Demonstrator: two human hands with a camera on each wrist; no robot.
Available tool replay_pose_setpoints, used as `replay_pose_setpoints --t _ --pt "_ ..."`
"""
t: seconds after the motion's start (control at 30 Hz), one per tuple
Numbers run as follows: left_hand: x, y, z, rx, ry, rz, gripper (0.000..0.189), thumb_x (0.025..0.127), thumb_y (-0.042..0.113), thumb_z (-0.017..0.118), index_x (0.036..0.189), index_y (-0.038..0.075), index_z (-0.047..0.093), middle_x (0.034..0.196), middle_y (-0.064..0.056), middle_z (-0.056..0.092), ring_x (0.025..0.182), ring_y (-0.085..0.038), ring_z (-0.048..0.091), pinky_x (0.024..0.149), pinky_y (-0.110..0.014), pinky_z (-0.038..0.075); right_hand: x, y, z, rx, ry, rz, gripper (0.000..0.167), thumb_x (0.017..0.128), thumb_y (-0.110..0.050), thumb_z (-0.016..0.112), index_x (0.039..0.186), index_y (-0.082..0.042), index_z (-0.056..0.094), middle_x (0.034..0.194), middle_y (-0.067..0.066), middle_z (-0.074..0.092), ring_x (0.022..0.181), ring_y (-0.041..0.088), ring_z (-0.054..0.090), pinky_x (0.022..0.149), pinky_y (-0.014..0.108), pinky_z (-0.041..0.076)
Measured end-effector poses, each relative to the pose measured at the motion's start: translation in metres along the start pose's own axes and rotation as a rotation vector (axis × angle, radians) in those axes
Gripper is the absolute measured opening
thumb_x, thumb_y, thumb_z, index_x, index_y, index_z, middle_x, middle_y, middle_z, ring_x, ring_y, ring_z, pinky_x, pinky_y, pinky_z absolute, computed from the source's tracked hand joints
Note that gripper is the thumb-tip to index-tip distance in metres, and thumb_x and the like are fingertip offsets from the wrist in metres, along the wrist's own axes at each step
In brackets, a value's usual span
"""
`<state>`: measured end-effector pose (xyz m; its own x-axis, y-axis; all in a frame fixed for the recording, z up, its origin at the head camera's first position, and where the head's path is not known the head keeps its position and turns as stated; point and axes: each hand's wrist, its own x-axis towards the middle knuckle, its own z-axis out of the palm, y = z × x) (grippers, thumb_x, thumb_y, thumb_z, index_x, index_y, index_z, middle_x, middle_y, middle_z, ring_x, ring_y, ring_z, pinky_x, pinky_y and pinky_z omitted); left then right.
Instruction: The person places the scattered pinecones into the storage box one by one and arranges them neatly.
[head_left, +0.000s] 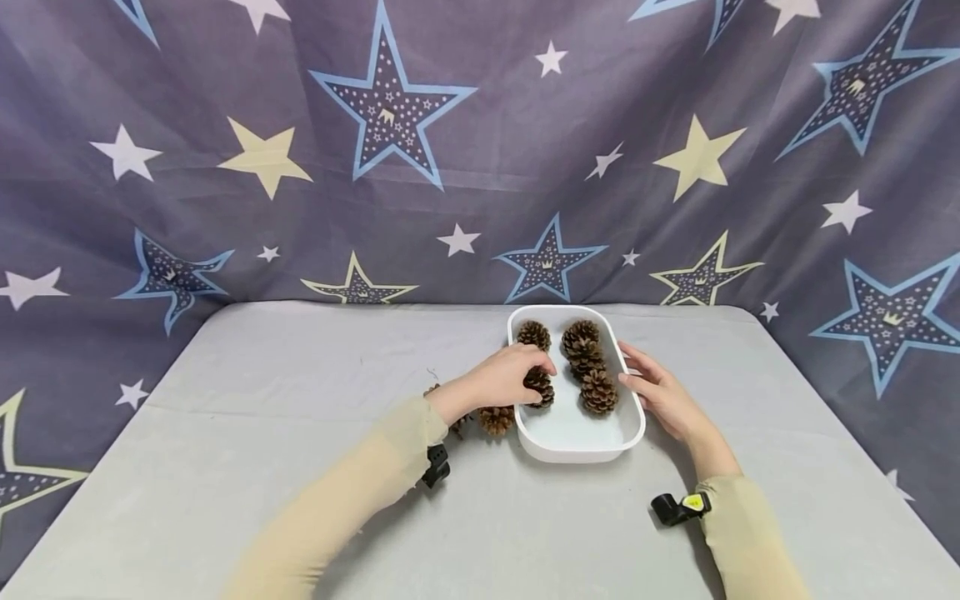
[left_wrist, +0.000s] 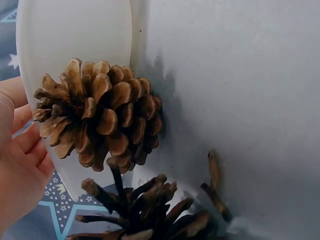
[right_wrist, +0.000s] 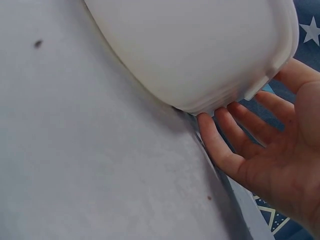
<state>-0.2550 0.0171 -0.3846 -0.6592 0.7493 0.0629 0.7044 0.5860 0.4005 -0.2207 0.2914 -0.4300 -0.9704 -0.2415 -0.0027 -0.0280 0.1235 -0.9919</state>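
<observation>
A white rectangular box point(head_left: 573, 451) holds several brown pine cones. My left hand point(head_left: 510, 377) reaches over the box's left wall, thumb and fingers curled round a pine cone point(head_left: 540, 387) inside. In the left wrist view this held cone is hidden behind the wall, with part of my left hand point(left_wrist: 22, 160) at the rim. My right hand point(head_left: 663, 398) holds the box's right side. In the right wrist view its fingers point(right_wrist: 220, 147) lie against the outer wall, and the thumb reaches the rim.
Outside the box, beside its left wall, a pine cone point(head_left: 497, 421) lies on the grey-covered table point(head_left: 225, 467). Another, darker cone point(left_wrist: 145, 215) lies close by, partly under my left forearm. Small brown scraps point(left_wrist: 215, 185) are near them. A starry curtain point(head_left: 450, 208) hangs behind the table.
</observation>
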Motion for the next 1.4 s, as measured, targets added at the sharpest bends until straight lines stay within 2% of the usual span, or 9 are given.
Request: replay_pose_setpoints --t 0.23,0.5,0.67,0.9,1.0,1.23,1.4 --pt "-0.003 -0.001 -0.007 -0.039 0.013 0.011 0.033 0.079 0.017 0.068 0.112 0.012 0.061 0.113 0.002 0.057 0.112 -0.017 0.049 0.1 -0.032 0.037 0.001 -0.002 -0.001 -0.008 -0.005 -0.007 0.062 0.093 -0.014 0.05 0.145 -0.007 0.017 0.133 0.024 0.032 0.096 0.003 0.056 0.075 0.03 0.053" --pt "-0.013 -0.006 -0.018 -0.047 0.073 -0.015 0.033 0.082 0.021 0.065 0.113 0.016 0.06 0.119 0.0 0.056 0.104 -0.017 0.054 0.099 -0.035 0.039 0.0 0.001 -0.002 -0.012 -0.014 0.001 0.062 0.093 -0.015 0.049 0.145 -0.008 0.016 0.135 0.027 0.029 0.096 0.002 0.055 0.076 0.031 0.053" --pt "-0.022 -0.015 -0.024 -0.041 0.115 -0.01 0.03 0.082 0.022 0.064 0.112 0.015 0.06 0.117 0.0 0.057 0.112 -0.017 0.051 0.102 -0.034 0.037 -0.001 0.001 -0.002 -0.007 -0.01 -0.002 0.062 0.093 -0.015 0.049 0.145 -0.008 0.017 0.134 0.025 0.03 0.096 0.002 0.055 0.076 0.03 0.053" --pt "-0.04 -0.028 -0.027 -0.099 0.183 -0.045 0.025 0.083 0.018 0.062 0.107 0.012 0.062 0.109 0.0 0.059 0.104 -0.018 0.055 0.096 -0.034 0.042 -0.001 0.001 -0.002 -0.015 -0.011 0.0 0.062 0.093 -0.015 0.049 0.145 -0.007 0.016 0.135 0.027 0.029 0.096 0.002 0.055 0.076 0.031 0.053" --pt "-0.048 -0.035 -0.028 -0.09 0.209 -0.045 0.023 0.084 0.017 0.061 0.106 0.011 0.062 0.107 0.0 0.06 0.102 -0.017 0.055 0.094 -0.034 0.043 0.0 0.001 -0.001 -0.014 -0.012 0.003 0.062 0.093 -0.015 0.049 0.145 -0.008 0.016 0.135 0.027 0.029 0.096 0.002 0.055 0.076 0.031 0.053" --pt "-0.064 -0.052 -0.033 -0.08 0.201 -0.049 0.023 0.085 0.018 0.061 0.106 0.008 0.062 0.105 -0.002 0.061 0.095 -0.018 0.057 0.086 -0.034 0.046 0.0 0.0 -0.001 -0.015 -0.01 0.003 0.062 0.093 -0.015 0.049 0.145 -0.008 0.016 0.135 0.027 0.029 0.096 0.002 0.055 0.076 0.031 0.053" --pt "-0.079 -0.058 -0.037 -0.096 0.181 -0.048 0.024 0.085 0.021 0.06 0.105 0.009 0.062 0.103 -0.003 0.062 0.092 -0.018 0.058 0.085 -0.035 0.047 0.0 0.0 0.0 -0.015 -0.013 0.001 0.062 0.094 -0.015 0.049 0.145 -0.008 0.016 0.135 0.027 0.029 0.096 0.002 0.055 0.077 0.031 0.053"
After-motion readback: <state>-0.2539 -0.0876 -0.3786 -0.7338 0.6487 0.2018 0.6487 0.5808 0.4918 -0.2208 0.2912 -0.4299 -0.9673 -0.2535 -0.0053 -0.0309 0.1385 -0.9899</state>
